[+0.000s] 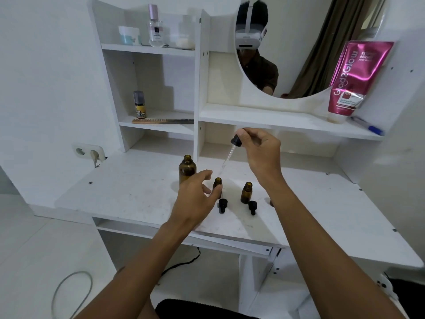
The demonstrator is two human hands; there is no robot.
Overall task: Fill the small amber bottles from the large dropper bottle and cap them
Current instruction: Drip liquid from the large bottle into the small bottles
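The large amber bottle [187, 170] stands open on the white desk [128, 194]. To its right stand two small amber bottles, both uncapped: the left small bottle [217, 183] and the right small bottle [246, 192]. A black cap [222, 205] lies in front of the left one and another black cap [252, 206] in front of the right one. My right hand [262, 153] holds the dropper [231, 153] by its black bulb, with the glass tip slanting down just above the left small bottle. My left hand [197, 194] has its thumb and fingers around that bottle.
White shelves rise behind the desk, with a comb [161, 121] and a small spray bottle [139, 104] at left. A pink tube [354, 77] and a pen [365, 125] rest on the shelf under the mirror [305, 42]. A wall socket [89, 153] is at left.
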